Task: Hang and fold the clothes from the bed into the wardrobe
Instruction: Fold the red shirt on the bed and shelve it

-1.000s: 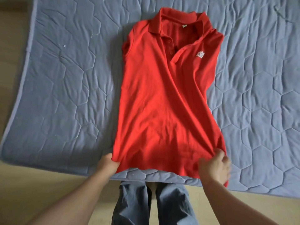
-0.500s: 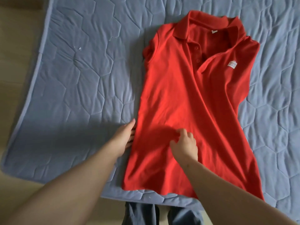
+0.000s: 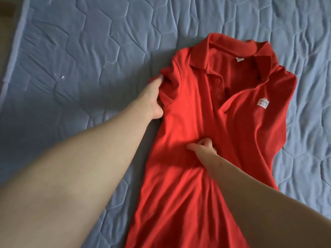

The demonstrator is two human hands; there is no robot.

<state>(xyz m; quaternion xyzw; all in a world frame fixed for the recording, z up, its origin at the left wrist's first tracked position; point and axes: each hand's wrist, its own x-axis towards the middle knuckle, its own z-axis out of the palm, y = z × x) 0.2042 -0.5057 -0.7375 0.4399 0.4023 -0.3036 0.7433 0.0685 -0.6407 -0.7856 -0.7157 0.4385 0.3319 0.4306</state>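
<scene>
Diagonally, red polo shirt (image 3: 188,122), collar (image 3: 232,48) toward the far right.

Tan floor (image 3: 5,42) runs along the edge of my view, 9 to 11 o'clock. White lint fleck (image 3: 62,77) and loose thread (image 3: 107,63) toward 10 o'clock.

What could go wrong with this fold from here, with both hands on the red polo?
The left hand grips a bunched sleeve; folding it in as it is would likely trap a crumple. The right hand pinches the chest of the red polo shirt, and creases run down from there, so they may get pressed in. The collar lies open and skewed, so the fold could come out lopsided.
</scene>
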